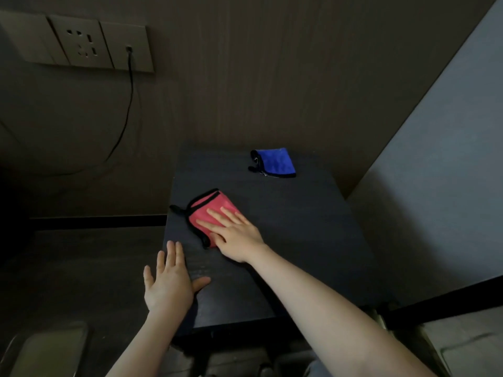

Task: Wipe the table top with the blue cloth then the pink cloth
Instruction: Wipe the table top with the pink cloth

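1. Right hand [236, 235]: flat, fingers straight and slightly spread, pressing down on the pink cloth [211, 214]. No pinch, no curl round the fabric.
2. Pink cloth: folded, black trim, lies on the table top [299, 240] near its left edge, about mid-depth. A black loop sticks out from its far-left corner toward the table edge.
3. Left hand [168, 284]: open, fingers straight and close together, thumb out to the right. It sits at the near-left edge of the table, thumb and fingertips over the top; holds nothing. Can't tell if the palm bears on the surface.
4. Blue cloth [276, 162]: folded, black trim, lies at the far side of the table, right of centre, well apart from the pink cloth and both hands. Nothing touches it.
5. Wall behind: socket plate [79, 43] at upper left with a black cable [128, 104] plugged in, hanging down left of the table.
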